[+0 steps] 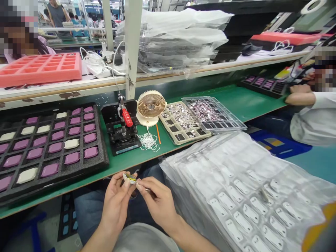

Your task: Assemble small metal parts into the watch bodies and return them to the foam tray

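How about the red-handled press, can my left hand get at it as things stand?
Probably yes. The left hand and right hand both pinch a small metal part, so it would have to let go first, but the press stands straight ahead with nothing in between.

press jig [123, 131], fan [150, 106] ahead, trays flanking

Small flat part [130, 179], silvery with a yellowish tinge (detail too small to read). It sits lower centre of frame, roughly level, pinched between fingertips of left hand [117, 199] and right hand [157, 199], just below the green counter [136, 157] edge.
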Available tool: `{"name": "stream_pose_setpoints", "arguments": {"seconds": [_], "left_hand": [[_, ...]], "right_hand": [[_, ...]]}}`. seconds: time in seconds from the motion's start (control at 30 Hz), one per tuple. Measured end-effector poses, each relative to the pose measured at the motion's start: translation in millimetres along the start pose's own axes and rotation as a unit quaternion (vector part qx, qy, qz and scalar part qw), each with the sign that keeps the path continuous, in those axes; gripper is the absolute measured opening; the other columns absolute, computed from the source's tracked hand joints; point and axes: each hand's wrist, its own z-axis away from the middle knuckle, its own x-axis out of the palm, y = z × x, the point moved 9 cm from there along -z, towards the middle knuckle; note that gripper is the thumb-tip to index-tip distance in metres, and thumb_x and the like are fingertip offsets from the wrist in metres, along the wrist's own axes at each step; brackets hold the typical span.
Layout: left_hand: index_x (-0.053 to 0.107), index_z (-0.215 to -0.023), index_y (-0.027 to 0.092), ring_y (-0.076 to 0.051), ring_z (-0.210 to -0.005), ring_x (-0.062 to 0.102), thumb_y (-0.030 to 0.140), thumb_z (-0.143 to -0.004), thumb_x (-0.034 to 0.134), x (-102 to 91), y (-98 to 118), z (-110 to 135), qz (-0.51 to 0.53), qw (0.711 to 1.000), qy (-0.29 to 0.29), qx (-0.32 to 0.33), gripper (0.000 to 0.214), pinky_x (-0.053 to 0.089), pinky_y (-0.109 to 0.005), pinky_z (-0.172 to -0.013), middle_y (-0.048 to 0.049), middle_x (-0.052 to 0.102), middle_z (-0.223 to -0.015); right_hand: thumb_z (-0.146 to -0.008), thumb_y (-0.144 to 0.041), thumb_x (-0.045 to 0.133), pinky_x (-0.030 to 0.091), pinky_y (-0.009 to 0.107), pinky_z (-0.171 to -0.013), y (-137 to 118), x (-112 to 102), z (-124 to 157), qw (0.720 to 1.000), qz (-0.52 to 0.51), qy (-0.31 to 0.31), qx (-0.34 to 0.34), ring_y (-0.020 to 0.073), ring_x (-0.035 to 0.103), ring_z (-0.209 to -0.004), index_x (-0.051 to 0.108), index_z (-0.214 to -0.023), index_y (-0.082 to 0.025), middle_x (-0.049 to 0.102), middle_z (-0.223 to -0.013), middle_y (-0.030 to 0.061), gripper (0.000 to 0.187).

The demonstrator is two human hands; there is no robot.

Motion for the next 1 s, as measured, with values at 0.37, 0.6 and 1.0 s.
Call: {"name": "stream_pose_setpoints", "arguments": {"seconds": [0.37, 0.6, 1.0], "left_hand": [[0.073, -0.105, 0.026, -0.036, -0.133, 0.063, 0.024, -0.08, 0.091, 0.5, 16.1, 2.6, -0.026, 0.995, 0.01, 0.095, 0.031, 0.056, -0.053, -0.11, -0.0041, 0.067, -0.123], [0.07, -0.106, 0.029, -0.037, -0.136, 0.062, 0.018, -0.081, 0.089, 0.1, 21.5, 4.0, -0.056, 0.979, -0.001, 0.194, 0.032, 0.051, -0.06, -0.114, -0.0027, 0.064, -0.126], [0.066, -0.121, 0.027, -0.035, -0.13, 0.068, -0.01, -0.085, 0.07, 2.3, 41.8, 27.4, -0.211, 0.847, -0.069, 0.483, 0.052, 0.063, -0.059, -0.102, -0.0038, 0.062, -0.126]], "right_hand": [[-0.099, -0.026, 0.069, 0.059, 0.026, -0.069, 17.6, 3.4, 0.6, 0.995, -0.019, 0.0, 0.095, 0.0179, 0.075, -0.077, 0.079, -0.105, -0.024, 0.081, -0.093, 0.0051, 0.013], [-0.085, -0.056, 0.083, 0.022, 0.018, -0.04, 53.6, 47.7, 24.6, 0.845, -0.358, 0.0, 0.398, 0.0029, 0.029, -0.041, 0.068, -0.081, -0.017, 0.058, -0.057, -0.0056, 0.042], [-0.076, -0.053, 0.091, 0.009, 0.019, -0.04, 44.2, 76.6, 35.5, 0.709, -0.505, -0.002, 0.492, 0.001, 0.011, -0.043, 0.057, -0.073, -0.018, 0.036, -0.052, -0.0125, 0.049]]}}
